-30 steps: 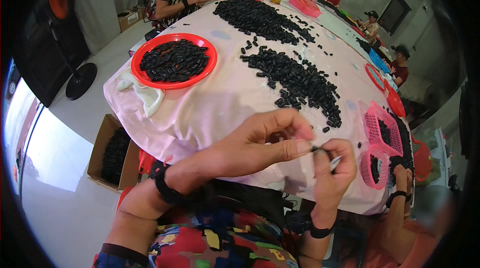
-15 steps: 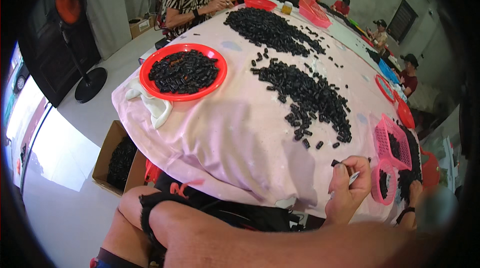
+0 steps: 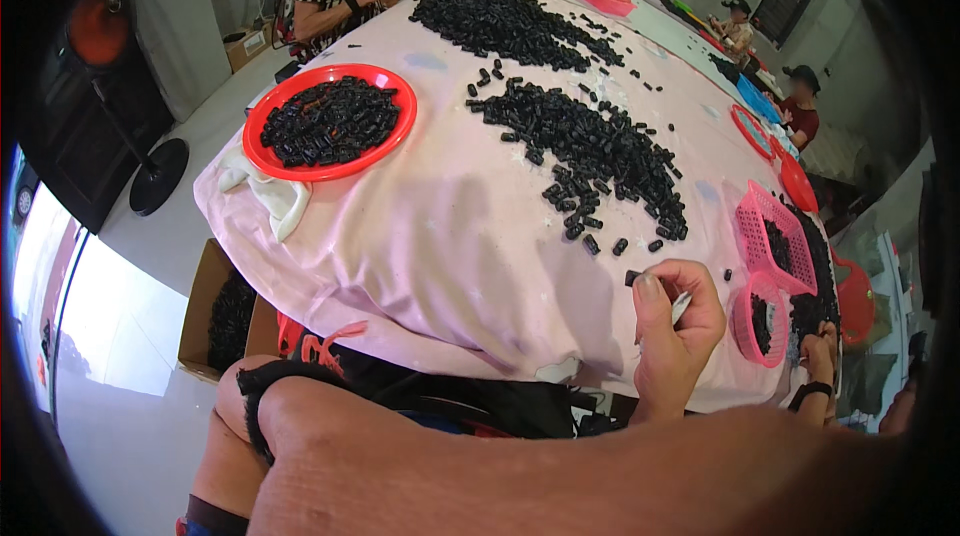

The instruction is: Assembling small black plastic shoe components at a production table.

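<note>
My right hand [image 3: 684, 326] is closed above the near right edge of the cloth-covered table. Its thumb and forefinger pinch a small black cylindrical piece [image 3: 632, 278]. Tucked into the curled fingers is a thin white thing [image 3: 681, 307] whose kind I cannot make out. Beyond the hand lies a heap of similar black pieces [image 3: 590, 141], with a few loose ones nearest to the fingers. A bare limb crosses the foreground and hides my right wrist. My left hand does not show.
A red plate [image 3: 408, 141] full of black pieces stands at the left, past a larger heap [image 3: 500, 26]. Pink baskets [image 3: 745, 311] sit at the right, beside a co-worker's hand [image 3: 818, 351] with a black wristband. A cardboard box [image 3: 195, 336] and a fan [image 3: 158, 174] are on the floor.
The whole view has shifted, so the table and plate sit farther up and left. My right hand keeps its pinch on the black piece. The co-worker's hand on the right shows more.
</note>
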Tool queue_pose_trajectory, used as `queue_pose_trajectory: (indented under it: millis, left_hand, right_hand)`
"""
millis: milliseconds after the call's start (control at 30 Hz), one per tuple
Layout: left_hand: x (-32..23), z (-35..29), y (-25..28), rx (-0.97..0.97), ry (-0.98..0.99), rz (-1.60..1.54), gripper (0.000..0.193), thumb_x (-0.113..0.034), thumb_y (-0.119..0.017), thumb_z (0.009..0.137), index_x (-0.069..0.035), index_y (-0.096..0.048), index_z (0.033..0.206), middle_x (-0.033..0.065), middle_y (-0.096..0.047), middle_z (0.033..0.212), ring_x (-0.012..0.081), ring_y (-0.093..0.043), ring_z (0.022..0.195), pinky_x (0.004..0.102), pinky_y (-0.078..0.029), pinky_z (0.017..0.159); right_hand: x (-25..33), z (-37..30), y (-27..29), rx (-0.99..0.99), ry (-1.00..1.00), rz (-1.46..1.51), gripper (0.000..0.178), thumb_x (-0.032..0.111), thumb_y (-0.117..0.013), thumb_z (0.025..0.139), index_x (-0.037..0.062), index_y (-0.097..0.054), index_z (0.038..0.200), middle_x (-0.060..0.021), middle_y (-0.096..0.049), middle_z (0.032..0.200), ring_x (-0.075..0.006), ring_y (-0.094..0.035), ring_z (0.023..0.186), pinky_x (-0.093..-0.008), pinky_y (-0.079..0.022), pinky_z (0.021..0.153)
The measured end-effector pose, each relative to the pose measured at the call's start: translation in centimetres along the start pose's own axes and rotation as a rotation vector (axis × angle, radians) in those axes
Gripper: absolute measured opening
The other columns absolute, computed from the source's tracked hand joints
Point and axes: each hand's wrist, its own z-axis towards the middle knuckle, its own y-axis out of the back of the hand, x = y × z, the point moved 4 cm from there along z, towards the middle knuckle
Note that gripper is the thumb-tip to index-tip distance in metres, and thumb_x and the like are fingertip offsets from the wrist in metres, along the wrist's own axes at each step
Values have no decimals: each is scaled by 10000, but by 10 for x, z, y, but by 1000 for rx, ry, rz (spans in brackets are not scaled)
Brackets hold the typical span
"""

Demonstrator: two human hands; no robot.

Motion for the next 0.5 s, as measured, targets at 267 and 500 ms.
queue_pose_trajectory:
  millis: [267,500]
  left_hand:
    - [-25,8,15,-38,97,-5,191,-156,-671,821,4,-643,921,17,-592,787,96,-576,808,196,-438,743]
    - [-67,10,81,-199,-109,166,256,-100,-664,849,-12,-578,1073,10,-578,922,72,-556,874,214,-446,796]
  right_hand:
    - [-6,1,5,-30,-26,14,125,93,-690,825,10,-615,881,23,-575,754,-38,-461,674,-185,-378,633]
    - [2,-5,-4,-50,-61,265,117,110,-679,860,14,-616,884,19,-574,739,-19,-441,604,-173,-331,501]
